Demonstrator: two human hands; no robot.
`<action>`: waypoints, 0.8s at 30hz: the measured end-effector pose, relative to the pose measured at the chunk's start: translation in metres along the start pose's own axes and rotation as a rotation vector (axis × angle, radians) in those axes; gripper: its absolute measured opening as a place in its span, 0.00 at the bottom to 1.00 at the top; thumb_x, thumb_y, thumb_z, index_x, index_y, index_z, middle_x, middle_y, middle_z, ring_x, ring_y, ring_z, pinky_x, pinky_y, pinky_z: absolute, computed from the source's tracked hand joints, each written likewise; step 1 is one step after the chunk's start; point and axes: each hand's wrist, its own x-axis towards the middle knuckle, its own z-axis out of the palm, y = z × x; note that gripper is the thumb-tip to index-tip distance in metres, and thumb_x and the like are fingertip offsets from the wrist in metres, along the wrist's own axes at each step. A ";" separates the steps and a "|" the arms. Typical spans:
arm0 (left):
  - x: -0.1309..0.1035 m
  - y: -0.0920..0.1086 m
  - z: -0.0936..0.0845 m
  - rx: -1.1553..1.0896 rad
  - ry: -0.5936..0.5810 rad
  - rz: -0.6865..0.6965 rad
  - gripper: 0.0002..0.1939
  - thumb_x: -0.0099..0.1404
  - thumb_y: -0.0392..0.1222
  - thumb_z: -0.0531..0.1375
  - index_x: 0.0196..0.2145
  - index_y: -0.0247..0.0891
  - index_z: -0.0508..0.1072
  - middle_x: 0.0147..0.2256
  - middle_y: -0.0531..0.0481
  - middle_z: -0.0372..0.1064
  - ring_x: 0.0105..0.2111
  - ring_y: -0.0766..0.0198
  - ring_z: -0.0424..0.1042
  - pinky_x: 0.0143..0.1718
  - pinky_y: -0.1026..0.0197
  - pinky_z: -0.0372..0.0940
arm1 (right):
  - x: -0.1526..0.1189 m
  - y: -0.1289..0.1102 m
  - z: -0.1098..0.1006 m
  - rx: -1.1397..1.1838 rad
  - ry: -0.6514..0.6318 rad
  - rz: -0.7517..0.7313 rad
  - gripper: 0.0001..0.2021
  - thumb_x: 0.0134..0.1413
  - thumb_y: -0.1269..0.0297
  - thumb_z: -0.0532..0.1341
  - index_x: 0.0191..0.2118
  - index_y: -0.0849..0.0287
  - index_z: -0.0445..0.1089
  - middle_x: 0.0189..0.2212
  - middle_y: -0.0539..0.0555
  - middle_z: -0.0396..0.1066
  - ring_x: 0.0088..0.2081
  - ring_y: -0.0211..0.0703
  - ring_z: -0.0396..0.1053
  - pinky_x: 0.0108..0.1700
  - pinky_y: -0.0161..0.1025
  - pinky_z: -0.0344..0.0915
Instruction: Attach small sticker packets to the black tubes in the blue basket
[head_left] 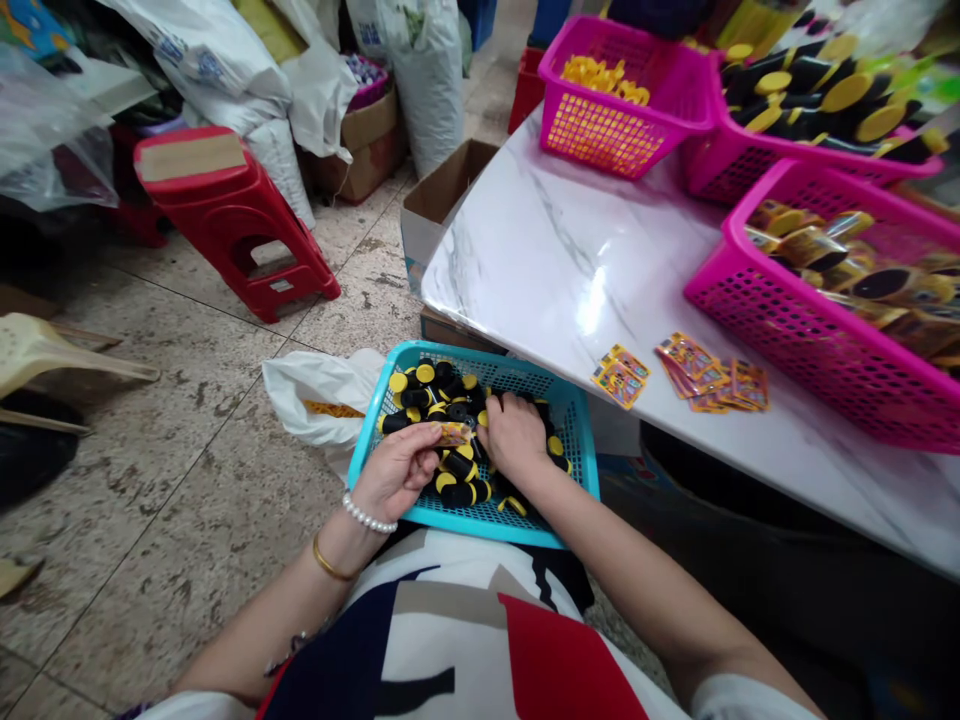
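A turquoise basket [581, 440] rests at my lap, holding many small black cylinders with yellow ends [459, 464]. Over its left half, my left hand [397, 465] pinches a small printed yellow-and-orange label [454, 434] between thumb and fingers. Inside the basket, my right hand [515, 435] has its fingers curled down among the black and yellow pieces, close to the label's right end. Its fingertips are partly hidden, and I cannot make out what they grip. Spare printed labels [691, 364] lie in small piles on the white marbled table [525, 260] to the right.
Pink baskets stand on the table: one with yellow parts [600, 140], one with black and yellow pieces [795, 165], one with labelled pieces [817, 330]. A red stool [240, 220], an open cardboard box [442, 210] and a white bag [315, 385] are on the floor.
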 end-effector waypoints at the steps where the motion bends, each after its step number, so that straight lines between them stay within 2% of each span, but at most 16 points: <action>1: 0.000 0.001 0.001 -0.006 -0.002 0.005 0.10 0.53 0.36 0.67 0.33 0.28 0.76 0.31 0.46 0.74 0.14 0.82 0.55 0.09 0.77 0.41 | 0.001 -0.002 0.000 0.000 -0.001 0.000 0.12 0.59 0.63 0.55 0.46 0.63 0.66 0.41 0.65 0.67 0.42 0.55 0.64 0.43 0.47 0.57; 3: 0.000 0.003 0.002 -0.019 -0.003 0.014 0.10 0.54 0.36 0.66 0.35 0.28 0.75 0.34 0.45 0.74 0.13 0.82 0.54 0.08 0.77 0.41 | 0.001 -0.006 0.000 0.006 -0.013 -0.036 0.11 0.61 0.68 0.52 0.46 0.62 0.67 0.41 0.66 0.67 0.43 0.54 0.64 0.43 0.47 0.56; 5: 0.001 0.004 0.003 -0.045 0.012 0.026 0.10 0.55 0.35 0.66 0.35 0.30 0.75 0.32 0.48 0.73 0.13 0.82 0.54 0.08 0.77 0.41 | -0.001 -0.010 0.000 0.012 -0.022 -0.082 0.12 0.62 0.71 0.49 0.45 0.61 0.67 0.40 0.64 0.68 0.42 0.52 0.64 0.43 0.46 0.56; 10: 0.003 0.002 0.001 -0.066 0.039 0.060 0.08 0.54 0.34 0.66 0.33 0.30 0.73 0.25 0.54 0.68 0.13 0.81 0.55 0.08 0.78 0.41 | -0.009 -0.008 0.000 0.004 -0.010 -0.105 0.11 0.61 0.69 0.51 0.45 0.61 0.66 0.40 0.63 0.67 0.42 0.52 0.63 0.43 0.46 0.56; 14: 0.005 0.000 -0.004 -0.071 0.011 0.052 0.08 0.55 0.34 0.65 0.33 0.29 0.74 0.32 0.47 0.72 0.15 0.81 0.57 0.08 0.78 0.42 | -0.008 -0.001 0.003 -0.004 -0.011 -0.065 0.09 0.57 0.67 0.55 0.44 0.61 0.66 0.38 0.61 0.68 0.41 0.53 0.64 0.42 0.46 0.57; 19: 0.008 0.001 -0.006 -0.092 -0.005 0.043 0.07 0.56 0.34 0.65 0.34 0.29 0.75 0.38 0.43 0.74 0.16 0.81 0.58 0.09 0.78 0.42 | -0.001 0.003 0.007 0.049 0.004 -0.008 0.15 0.51 0.61 0.61 0.45 0.61 0.65 0.41 0.61 0.67 0.44 0.53 0.63 0.46 0.46 0.59; 22: 0.007 0.003 -0.005 -0.088 -0.018 0.043 0.08 0.56 0.34 0.65 0.35 0.28 0.75 0.39 0.42 0.74 0.16 0.81 0.58 0.09 0.78 0.42 | 0.001 0.008 0.002 0.139 0.042 0.005 0.13 0.47 0.64 0.63 0.40 0.61 0.67 0.40 0.61 0.67 0.43 0.51 0.64 0.46 0.44 0.60; 24: 0.005 0.003 -0.005 -0.091 -0.021 0.057 0.08 0.56 0.34 0.65 0.35 0.29 0.75 0.37 0.44 0.74 0.15 0.82 0.57 0.09 0.78 0.42 | 0.000 0.014 -0.004 0.284 0.080 0.014 0.08 0.45 0.66 0.62 0.34 0.60 0.66 0.36 0.58 0.69 0.38 0.48 0.66 0.43 0.43 0.62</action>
